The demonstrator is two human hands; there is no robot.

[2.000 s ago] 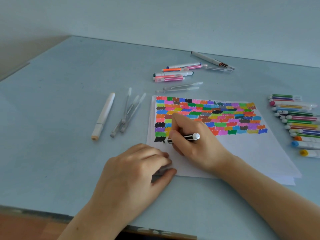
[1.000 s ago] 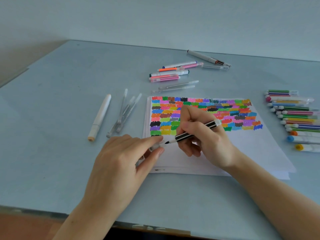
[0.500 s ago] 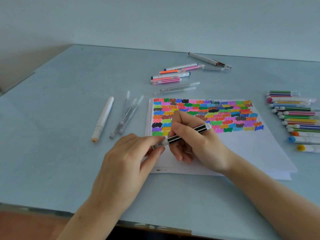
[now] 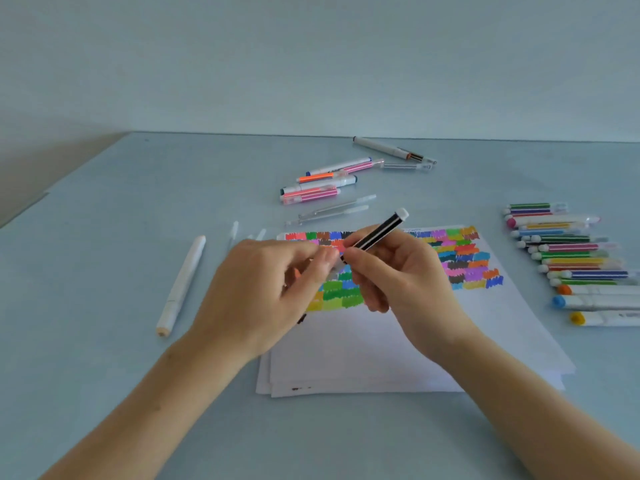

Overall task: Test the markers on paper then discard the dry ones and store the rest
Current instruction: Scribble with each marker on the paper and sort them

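The black marker (image 4: 379,233) with white stripes was held tilted in the middle of the frame, above the paper (image 4: 381,344), its white end pointing to the upper right. The right hand (image 4: 398,275) gripped its barrel with curled fingers. The left hand (image 4: 273,285) pinched at the marker's lower tip; what it held was blurred. Rows of coloured scribbles covered the sheet's upper part. A row of markers (image 4: 571,258) lay at the right edge of the worktop (image 4: 104,237), and a white marker (image 4: 181,285) lay at the left.
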